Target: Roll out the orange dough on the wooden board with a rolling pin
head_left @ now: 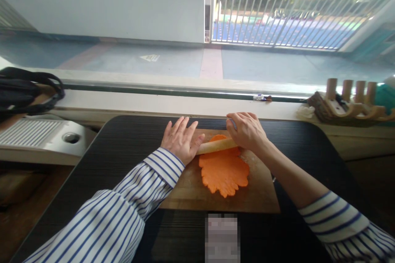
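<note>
A pale wooden rolling pin (216, 146) lies across the far part of a flattened sheet of orange dough (224, 171) with a ragged edge. Under the dough is a brown wooden board (185, 197). My left hand (181, 141) rests over the pin's left end, palm down, with its fingers stretched out and spread. At the other end, my right hand (247, 131) is bent over the pin, its fingers curled and closed around it. Both ends of the pin are hidden by the hands.
The board sits on a dark table (123, 139) by a window. A blurred pale item (222, 238) is at the near edge. Left are a white vented unit (40, 133) and a black bag (24, 90); on the right sill stands a wooden rack (352, 100).
</note>
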Motion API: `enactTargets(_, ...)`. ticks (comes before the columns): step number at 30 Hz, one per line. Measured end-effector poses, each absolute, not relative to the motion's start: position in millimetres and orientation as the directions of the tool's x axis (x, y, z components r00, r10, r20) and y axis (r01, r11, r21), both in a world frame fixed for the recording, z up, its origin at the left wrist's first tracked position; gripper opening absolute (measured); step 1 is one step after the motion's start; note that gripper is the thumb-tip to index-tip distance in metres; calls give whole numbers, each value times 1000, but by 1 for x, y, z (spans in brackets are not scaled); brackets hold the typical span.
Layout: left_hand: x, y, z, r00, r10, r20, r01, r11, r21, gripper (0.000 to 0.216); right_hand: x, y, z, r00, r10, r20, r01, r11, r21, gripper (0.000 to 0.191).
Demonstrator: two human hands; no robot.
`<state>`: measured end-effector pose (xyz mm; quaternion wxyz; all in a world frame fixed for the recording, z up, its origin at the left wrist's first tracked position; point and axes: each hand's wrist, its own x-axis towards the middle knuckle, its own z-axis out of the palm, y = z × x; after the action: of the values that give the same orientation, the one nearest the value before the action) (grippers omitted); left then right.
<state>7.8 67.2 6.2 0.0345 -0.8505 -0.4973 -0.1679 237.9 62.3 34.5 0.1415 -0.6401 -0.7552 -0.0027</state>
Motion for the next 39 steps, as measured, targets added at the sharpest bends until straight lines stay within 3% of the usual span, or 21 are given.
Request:
enactTargets(22,11,103,12,400,860,317,886,-451,107,55,235,88,36,-42,987,157,994,57,-91,34)
enactTargets(39,16,119,15,359,882,305,916,-396,66,51,232,100,40,25,995,101,994,-14,-112,37)
